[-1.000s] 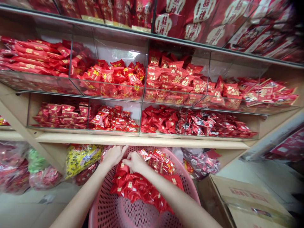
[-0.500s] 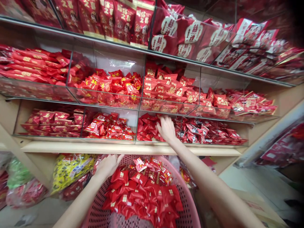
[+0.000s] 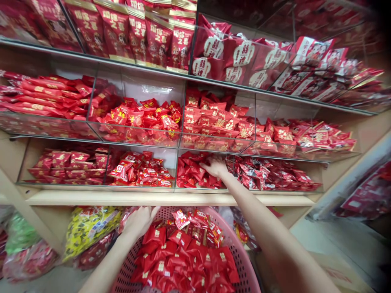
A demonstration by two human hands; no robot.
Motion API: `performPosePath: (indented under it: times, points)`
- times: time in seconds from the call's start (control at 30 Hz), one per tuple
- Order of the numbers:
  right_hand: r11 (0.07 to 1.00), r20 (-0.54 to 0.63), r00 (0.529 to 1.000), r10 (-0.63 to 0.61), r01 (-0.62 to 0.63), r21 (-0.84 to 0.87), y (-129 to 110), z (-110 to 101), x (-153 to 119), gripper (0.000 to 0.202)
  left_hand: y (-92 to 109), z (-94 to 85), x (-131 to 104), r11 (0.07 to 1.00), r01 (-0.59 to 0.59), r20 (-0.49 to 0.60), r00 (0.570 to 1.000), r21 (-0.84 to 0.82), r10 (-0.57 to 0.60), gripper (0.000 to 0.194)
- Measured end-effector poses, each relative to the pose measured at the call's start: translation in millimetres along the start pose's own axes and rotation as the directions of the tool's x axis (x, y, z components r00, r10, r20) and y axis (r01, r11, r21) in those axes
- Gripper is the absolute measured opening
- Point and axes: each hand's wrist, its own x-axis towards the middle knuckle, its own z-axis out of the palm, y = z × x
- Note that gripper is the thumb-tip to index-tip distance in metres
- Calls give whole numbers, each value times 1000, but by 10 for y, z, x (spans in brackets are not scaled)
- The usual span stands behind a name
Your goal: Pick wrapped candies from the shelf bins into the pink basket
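My left hand (image 3: pixel 141 219) is closed on the upper left rim of a pink perforated plastic basket (image 3: pixel 244 260), its fingertips partly hidden. Inside the basket lie many red pillow-shaped candy packets (image 3: pixel 183 260), with smaller red-and-white packets (image 3: pixel 181 219) at the far side. My right hand (image 3: pixel 215 167) reaches over the clear front panel into a lower shelf bin. It rests palm down on small dark-red candy packets (image 3: pixel 192 169), thumb stretched to the left and other fingers partly hidden among them. No packet shows lifted in it.
Clear dividers split the shelves into bins of red wrapped sweets (image 3: pixel 146 169). A pale wooden ledge (image 3: pixel 100 198) runs between bins and basket. Below left are a yellow bag of sweets (image 3: pixel 91 230) and a green bag (image 3: pixel 21 234). A cardboard box (image 3: pixel 336 272) sits lower right.
My right hand has opened from a curled shape and settled lower onto the packets, its thumb now extended left. My left hand stays on the basket rim. The view has tilted slightly upward.
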Motion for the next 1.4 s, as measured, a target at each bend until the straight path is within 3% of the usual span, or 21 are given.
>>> performPosePath:
  times: [0.2, 0.3, 0.4, 0.47, 0.53, 0.63, 0.87, 0.97, 1.2, 1.4]
  points:
    - [996, 25, 996, -89, 90, -9, 18, -40, -116, 51, 41, -38, -3, 999, 1, 4, 1000, 36, -1, 58]
    - [990, -117, 985, -127, 120, -69, -73, -114, -221, 44, 56, -58, -14, 999, -1, 9, 1000, 45, 1, 56]
    - [938, -225, 911, -346, 328, -115, -242, -173, -345, 28, 55, -66, -25, 999, -5, 18, 1000, 37, 4, 56]
    - [852, -126, 842, -524, 519, -72, -369, -171, -405, 22, 50, -63, -29, 1000, -1, 19, 1000, 29, 1, 57]
    - [794, 14, 794, -608, 608, -8, -480, -138, -430, 17, 47, -56, -30, 1000, 2, 14, 1000, 18, -3, 58]
    - [793, 134, 790, -599, 608, -39, -580, -78, -417, 15, 44, -46, -27, 1000, -2, 6, 1000, 16, 2, 59]
    - [766, 62, 827, -558, 542, -346, -483, -113, -394, 17, 29, -42, -39, 1000, 0, 3, 1000, 11, 0, 57]
    - [775, 80, 829, -553, 548, -315, -466, -115, -410, 19, 30, -39, -33, 1000, -3, 9, 1000, 3, 3, 58]
    - [771, 101, 827, -554, 555, -312, -669, -24, -389, 18, 62, -57, -30, 1000, -18, 9, 1000, 14, 18, 57]
    - [767, 173, 820, -546, 572, -290, -609, -30, -357, 18, 59, -64, -54, 1000, 2, 4, 1000, 2, -2, 60]
